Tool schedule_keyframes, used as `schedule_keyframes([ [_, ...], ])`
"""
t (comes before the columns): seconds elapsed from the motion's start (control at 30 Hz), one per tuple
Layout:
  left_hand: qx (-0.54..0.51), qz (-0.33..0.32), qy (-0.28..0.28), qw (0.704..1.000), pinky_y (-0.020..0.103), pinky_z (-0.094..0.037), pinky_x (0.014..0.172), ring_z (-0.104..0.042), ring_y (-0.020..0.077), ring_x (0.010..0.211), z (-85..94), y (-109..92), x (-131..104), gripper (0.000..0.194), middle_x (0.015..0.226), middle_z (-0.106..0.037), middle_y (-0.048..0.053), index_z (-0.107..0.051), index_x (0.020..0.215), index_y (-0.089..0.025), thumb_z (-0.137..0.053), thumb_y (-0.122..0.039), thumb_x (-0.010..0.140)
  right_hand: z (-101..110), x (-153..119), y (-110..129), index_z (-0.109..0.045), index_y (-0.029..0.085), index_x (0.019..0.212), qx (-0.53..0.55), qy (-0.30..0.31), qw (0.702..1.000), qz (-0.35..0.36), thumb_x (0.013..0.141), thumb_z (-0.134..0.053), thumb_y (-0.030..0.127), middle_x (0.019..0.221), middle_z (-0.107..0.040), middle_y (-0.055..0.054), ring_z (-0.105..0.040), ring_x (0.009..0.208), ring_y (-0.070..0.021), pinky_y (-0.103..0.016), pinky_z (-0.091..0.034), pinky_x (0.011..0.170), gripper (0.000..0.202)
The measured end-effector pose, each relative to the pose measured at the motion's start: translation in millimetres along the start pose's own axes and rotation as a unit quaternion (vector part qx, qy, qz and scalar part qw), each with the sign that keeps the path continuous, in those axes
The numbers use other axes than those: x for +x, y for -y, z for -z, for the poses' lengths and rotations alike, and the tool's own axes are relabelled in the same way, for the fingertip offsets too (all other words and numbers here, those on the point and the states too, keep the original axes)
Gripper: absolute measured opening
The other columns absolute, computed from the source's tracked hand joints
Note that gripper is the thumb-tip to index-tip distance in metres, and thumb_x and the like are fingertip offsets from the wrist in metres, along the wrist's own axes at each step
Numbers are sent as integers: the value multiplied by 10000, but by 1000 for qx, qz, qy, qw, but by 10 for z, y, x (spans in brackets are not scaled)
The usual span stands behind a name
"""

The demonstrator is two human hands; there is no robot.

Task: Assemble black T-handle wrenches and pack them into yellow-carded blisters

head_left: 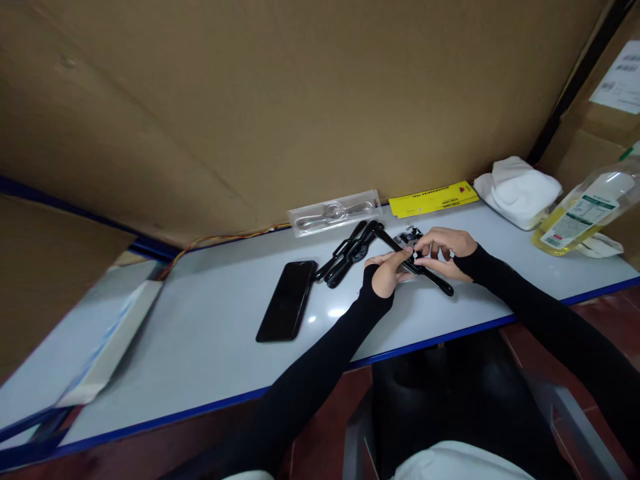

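The left hand has its grip around a black tool over the worktop. The right hand is narrowed at the tool's middle; whether it pinches anything cannot be told. Other black tools and a phone lie leftward, a clear package and yellow card behind, white cloth and bottle rightward.

Yellow card: upside-down "TOOL"; bottle label, carton label: print too small.
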State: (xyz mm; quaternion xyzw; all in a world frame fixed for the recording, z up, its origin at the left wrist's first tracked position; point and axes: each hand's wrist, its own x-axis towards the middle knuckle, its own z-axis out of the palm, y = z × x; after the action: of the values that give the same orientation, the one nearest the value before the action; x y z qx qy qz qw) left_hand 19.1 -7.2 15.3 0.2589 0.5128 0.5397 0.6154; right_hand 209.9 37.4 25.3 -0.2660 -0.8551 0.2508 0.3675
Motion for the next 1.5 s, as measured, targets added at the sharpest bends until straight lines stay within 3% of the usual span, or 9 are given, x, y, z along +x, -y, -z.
schedule_keyframes([
  [0.23, 7, -17, 4, 1000, 307, -640, 608, -715, 196, 675, 7, 45, 10, 390, 730, -756, 77, -835, 794, -91, -988, -332, 527, -129, -30, 78, -545, 209, 713, -75, -49, 996, 0, 911, -753, 345, 617, -517, 55, -448, 518, -84, -242, -358, 521, 317],
  [0.43, -24, -10, -11, 1000, 337, -656, 669, -728, 202, 678, -13, 8, -18, 383, 741, -764, 92, -827, 788, -85, -985, -344, 555, -78, -31, 95, -666, 204, 1000, -21, -65, 998, 13, 870, -759, 285, 860, -646, -1, -568, 577, -90, -229, -367, 491, 180],
  [0.63, -47, -2, -12, 999, 359, -663, 677, -709, 197, 671, -20, 34, -26, 404, 725, -754, 86, -810, 746, -90, -1008, -334, 492, -150, -5, 45, -582, 207, 735, -51, -89, 993, 53, 910, -712, 234, 756, -591, 9, -517, 539, -91, -241, -404, 514, 220],
  [0.87, -40, 16, -19, 999, 291, -605, 536, -616, 137, 568, -42, 84, 20, 389, 657, -693, 53, -769, 664, -93, -1004, -339, 475, -292, 23, 62, -479, 208, 656, -73, -145, 987, 19, 797, -688, 166, 657, -484, 62, -420, 487, -56, -228, -333, 509, 255],
  [1.03, -44, 3, -41, 998, 300, -624, 546, -646, 154, 558, -91, 123, -15, 285, 640, -701, 68, -767, 653, -88, -928, -313, 582, -279, 33, 100, -519, 209, 673, 16, -132, 985, -106, 754, -703, 201, 618, -523, 60, -453, 492, -65, -212, -348, 481, 202],
  [1.13, -42, 4, -48, 998, 309, -639, 574, -697, 180, 584, -105, 108, -22, 242, 669, -733, 88, -775, 672, -87, -899, -290, 622, -224, 32, 109, -656, 192, 919, 79, -126, 978, -143, 759, -723, 207, 731, -580, 45, -505, 509, -67, -196, -351, 445, 173],
  [1.23, -35, -3, -50, 998, 340, -662, 627, -720, 195, 605, -106, 70, -15, 249, 688, -749, 93, -794, 715, -83, -909, -285, 628, -138, 27, 93, -743, 190, 1009, 80, -87, 988, -101, 819, -714, 214, 830, -635, 2, -571, 567, -78, -192, -352, 438, 194],
  [1.4, -32, -21, -55, 998, 321, -657, 621, -688, 168, 581, -80, 66, 9, 309, 653, -733, 80, -793, 688, -77, -950, -317, 572, 1, 13, 71, -752, 178, 866, 45, -40, 998, -28, 868, -736, 223, 874, -659, -28, -603, 607, -83, -206, -386, 461, 47],
  [1.5, -23, -41, -44, 998, 321, -660, 637, -686, 164, 594, -69, 89, 9, 346, 657, -736, 76, -788, 666, -86, -973, -354, 550, 44, 5, 94, -682, 177, 766, 35, -23, 999, -8, 856, -792, 254, 795, -629, -7, -558, 582, -80, -213, -392, 469, 162],
])
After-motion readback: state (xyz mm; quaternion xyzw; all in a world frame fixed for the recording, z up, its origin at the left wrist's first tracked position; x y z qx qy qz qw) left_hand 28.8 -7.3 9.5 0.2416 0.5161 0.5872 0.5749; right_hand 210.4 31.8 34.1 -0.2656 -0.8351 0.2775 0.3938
